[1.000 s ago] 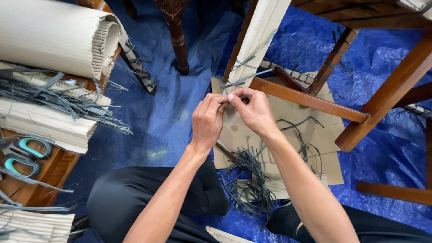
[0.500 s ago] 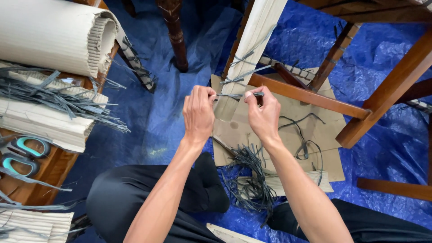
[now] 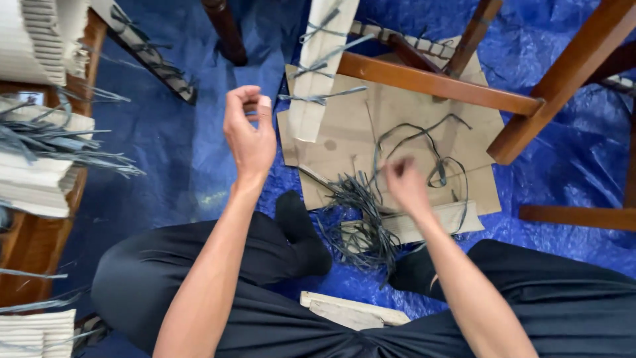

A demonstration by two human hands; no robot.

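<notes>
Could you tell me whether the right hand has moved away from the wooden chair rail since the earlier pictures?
Yes. The right hand has dropped from the wooden chair rail down toward the pile of dark strips on the cardboard sheet.

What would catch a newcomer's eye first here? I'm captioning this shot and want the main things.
The blue tarp covering the floor stands out most, with the wooden chair frame lying across flat cardboard at the top right. In the middle, the right hand reaches down beside a heap of dark strips, while the left hand is raised, fingers curled. More strips lie on corrugated cardboard at the left edge.
</notes>
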